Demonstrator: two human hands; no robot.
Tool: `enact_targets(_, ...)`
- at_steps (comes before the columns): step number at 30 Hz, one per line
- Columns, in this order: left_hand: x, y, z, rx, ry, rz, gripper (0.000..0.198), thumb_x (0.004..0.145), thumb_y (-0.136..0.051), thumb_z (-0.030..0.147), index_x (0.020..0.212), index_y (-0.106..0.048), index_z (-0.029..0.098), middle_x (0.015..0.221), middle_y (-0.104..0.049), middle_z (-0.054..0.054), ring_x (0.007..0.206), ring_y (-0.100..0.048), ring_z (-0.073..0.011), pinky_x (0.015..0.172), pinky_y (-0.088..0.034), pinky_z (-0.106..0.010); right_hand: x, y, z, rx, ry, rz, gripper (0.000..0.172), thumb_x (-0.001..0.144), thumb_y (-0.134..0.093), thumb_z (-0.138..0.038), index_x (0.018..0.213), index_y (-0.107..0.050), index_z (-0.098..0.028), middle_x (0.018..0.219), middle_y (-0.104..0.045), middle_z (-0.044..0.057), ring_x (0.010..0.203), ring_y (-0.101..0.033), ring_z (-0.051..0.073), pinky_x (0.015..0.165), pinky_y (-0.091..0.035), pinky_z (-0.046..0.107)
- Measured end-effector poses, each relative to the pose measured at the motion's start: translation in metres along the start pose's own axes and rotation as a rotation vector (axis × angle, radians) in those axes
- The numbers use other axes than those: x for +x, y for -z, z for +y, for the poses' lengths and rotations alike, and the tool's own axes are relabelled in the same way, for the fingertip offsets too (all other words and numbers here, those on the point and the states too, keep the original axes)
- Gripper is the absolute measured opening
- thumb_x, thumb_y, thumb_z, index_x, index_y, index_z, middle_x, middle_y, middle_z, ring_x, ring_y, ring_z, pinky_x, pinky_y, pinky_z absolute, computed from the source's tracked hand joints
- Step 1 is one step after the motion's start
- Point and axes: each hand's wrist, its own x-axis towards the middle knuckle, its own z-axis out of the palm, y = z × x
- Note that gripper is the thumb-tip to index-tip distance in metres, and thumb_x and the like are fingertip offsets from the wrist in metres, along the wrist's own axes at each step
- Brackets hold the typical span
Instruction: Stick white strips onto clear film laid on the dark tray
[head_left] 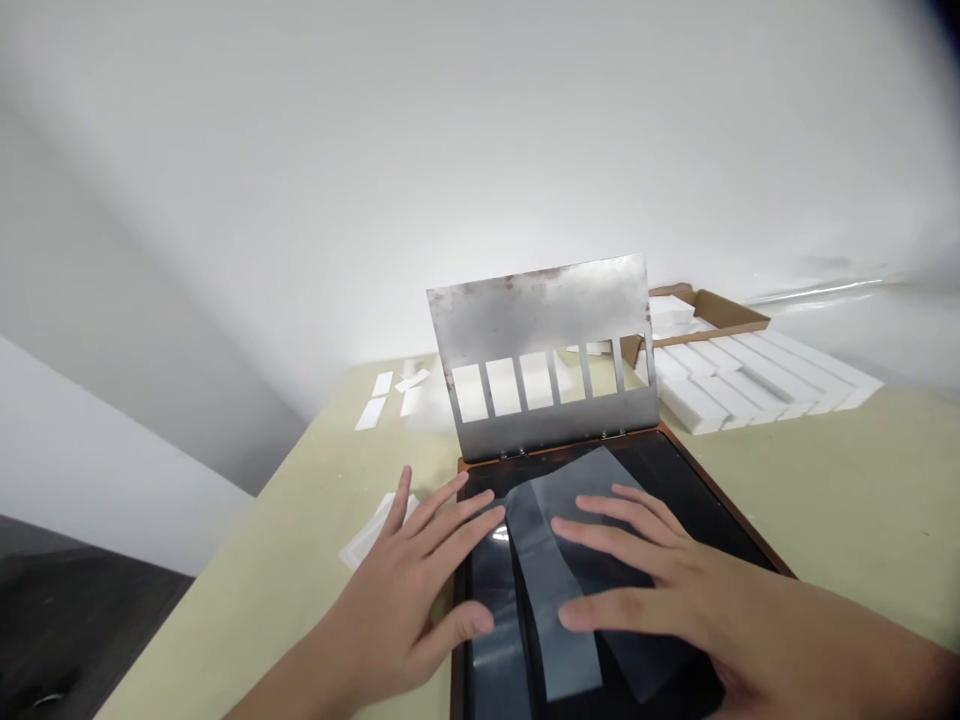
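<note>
My left hand (405, 570) and my right hand (645, 570) lie flat with spread fingers on translucent grey film on a black pad (690, 480) with an orange-brown frame. A long film strip (551, 590) runs down the middle, between my hands, and overlaps a wider film sheet (592, 480) under my right fingers. A scuffed steel plate (536, 310) with a row of rectangular slots stands tilted up, hinged at the pad's far edge. Both hands hold nothing.
White foam bars (757, 375) lie stacked on a cardboard box lid (720, 312) at the back right. Small white strips (371, 412) lie on the pale table (825, 490) at the back left. A white packet (371, 530) sits near my left hand, and the table edge runs along the left.
</note>
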Motion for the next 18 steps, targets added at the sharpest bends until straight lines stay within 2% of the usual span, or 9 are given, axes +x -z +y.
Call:
enact_targets(2,0.001,-0.001,0.001,-0.006,0.004,-0.011,0.07,0.102,-0.058,0.061,0.161,-0.041,0.03,0.158,-0.055,-0.005,0.156,-0.036,-0.0324,0.131,0.008,-0.062,0.0,-0.004,0.008,0.008,-0.023,0.029,0.107,0.076,-0.086,-0.041,0.166,-0.027,-0.043,0.177,-0.019,0.007,0.161,-0.014,0.047,0.121,-0.008,0.08)
enact_targets(6,0.001,-0.006,0.005,-0.021,0.039,0.022,0.053,0.104,-0.055,0.06,0.149,-0.058,0.03,0.153,-0.06,-0.004,0.153,-0.042,-0.0317,0.131,0.01,-0.062,-0.002,-0.008,0.02,0.013,-0.002,0.048,0.115,0.079,-0.085,-0.051,0.169,-0.015,-0.039,0.172,-0.032,0.012,0.158,-0.025,0.046,0.121,-0.004,0.081)
enact_targets(11,0.0,-0.008,0.004,-0.008,0.029,0.013,0.052,0.104,-0.057,0.056,0.149,-0.058,0.031,0.153,-0.061,-0.005,0.15,-0.046,-0.0336,0.131,0.005,-0.065,-0.005,-0.001,0.015,-0.046,0.006,0.087,0.11,0.085,-0.079,-0.061,0.17,-0.013,-0.036,0.167,-0.043,0.014,0.154,-0.037,0.043,0.123,0.0,0.078)
enact_targets(13,0.0,-0.009,0.003,-0.009,0.035,0.021,0.051,0.105,-0.055,0.056,0.149,-0.058,0.031,0.153,-0.06,-0.005,0.15,-0.046,-0.0328,0.132,0.004,-0.064,-0.006,0.003,0.013,-0.059,-0.027,0.07,0.105,0.087,-0.076,-0.064,0.169,-0.016,-0.037,0.165,-0.045,0.012,0.153,-0.04,0.041,0.125,0.0,0.076)
enact_targets(18,0.0,-0.011,0.004,-0.003,0.059,0.025,0.048,0.107,-0.051,0.055,0.148,-0.058,0.031,0.155,-0.058,-0.003,0.153,-0.041,-0.03,0.133,0.003,-0.062,-0.008,0.008,0.013,-0.116,-0.091,0.036,0.081,0.093,-0.069,-0.064,0.162,-0.042,-0.032,0.158,-0.055,0.01,0.145,-0.049,0.039,0.126,-0.004,0.074)
